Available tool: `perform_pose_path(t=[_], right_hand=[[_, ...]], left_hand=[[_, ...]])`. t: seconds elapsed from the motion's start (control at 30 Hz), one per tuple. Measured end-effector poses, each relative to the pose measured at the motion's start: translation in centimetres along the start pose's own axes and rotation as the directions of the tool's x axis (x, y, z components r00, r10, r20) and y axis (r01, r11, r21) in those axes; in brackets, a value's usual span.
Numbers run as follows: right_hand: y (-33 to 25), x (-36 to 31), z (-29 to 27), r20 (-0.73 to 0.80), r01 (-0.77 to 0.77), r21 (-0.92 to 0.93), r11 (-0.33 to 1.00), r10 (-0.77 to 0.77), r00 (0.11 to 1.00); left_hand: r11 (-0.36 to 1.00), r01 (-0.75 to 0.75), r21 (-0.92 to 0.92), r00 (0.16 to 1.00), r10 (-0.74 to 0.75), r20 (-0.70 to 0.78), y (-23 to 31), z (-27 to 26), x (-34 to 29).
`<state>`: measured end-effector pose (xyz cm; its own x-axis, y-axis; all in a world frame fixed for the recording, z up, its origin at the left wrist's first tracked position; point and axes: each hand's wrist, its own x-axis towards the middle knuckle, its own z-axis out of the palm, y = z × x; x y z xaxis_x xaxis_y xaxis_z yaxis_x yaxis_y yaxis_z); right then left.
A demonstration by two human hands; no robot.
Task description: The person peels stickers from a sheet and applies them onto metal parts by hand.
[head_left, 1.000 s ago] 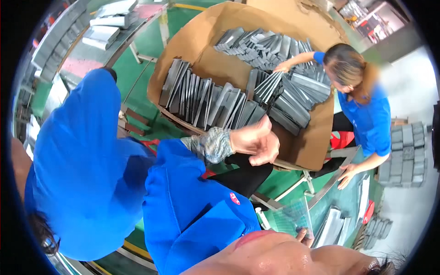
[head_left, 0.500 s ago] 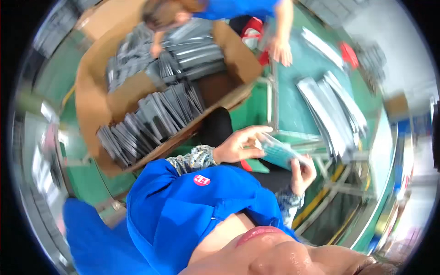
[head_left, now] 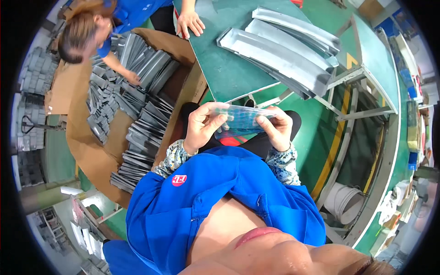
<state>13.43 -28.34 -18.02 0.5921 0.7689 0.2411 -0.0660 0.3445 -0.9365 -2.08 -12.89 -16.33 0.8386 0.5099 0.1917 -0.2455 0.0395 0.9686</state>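
Observation:
In front of my chest I hold a clear, blue-tinted plastic pouch (head_left: 242, 120), stretched sideways between both hands. My left hand (head_left: 200, 126) pinches its left end between thumb and fingers. At the other end my right hand (head_left: 278, 129) grips it, thumb on top. Faint rows of a pattern show through the plastic; whether anything lies inside I cannot tell. Beyond the pouch, several long grey trough-shaped metal pieces (head_left: 279, 57) lie stacked on a green-topped table (head_left: 217, 75).
A large cardboard box (head_left: 82, 144) at left holds stacked grey strips (head_left: 142, 137) and smaller pieces. A co-worker in blue leans over it, one hand (head_left: 132, 78) inside, the other hand (head_left: 190, 24) on the table. A white bucket (head_left: 341, 201) lies under the frame at right.
My view has swung, shifting the table and box leftward. The pouch, tilted before, is now level and drawn out between my hands. Both hands still hold it.

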Motion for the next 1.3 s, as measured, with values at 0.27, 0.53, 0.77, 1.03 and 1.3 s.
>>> perform_pose_path(t=[0.27,0.53,0.77,1.03,1.3], right_hand=[[-0.2,2.7,0.8,0.044,-0.062,-0.097,0.993,0.067,0.997],[-2.7,7.9,1.4,0.093,0.19,-0.427,0.884,-0.166,0.982],[-4.4,10.8,3.8,0.234,0.269,-0.662,0.7,-0.149,0.961],[-3.8,10.8,3.9,0.327,0.358,-0.745,0.562,-0.16,0.931],[-3.9,10.7,4.3,0.389,0.419,-0.733,0.536,-0.174,0.905]], left_hand=[[0.997,0.08,0.023,0.997,-0.08,-0.009,0.5,-1.4,3.0],[0.997,0.074,0.006,0.991,-0.073,-0.112,1.1,-2.8,5.6],[0.998,0.023,0.065,0.997,-0.018,-0.071,1.1,-4.0,6.1],[0.985,-0.024,0.172,0.999,0.031,-0.037,2.0,-3.5,7.0],[0.643,-0.394,0.657,0.903,0.404,0.145,1.5,-4.9,7.5]])
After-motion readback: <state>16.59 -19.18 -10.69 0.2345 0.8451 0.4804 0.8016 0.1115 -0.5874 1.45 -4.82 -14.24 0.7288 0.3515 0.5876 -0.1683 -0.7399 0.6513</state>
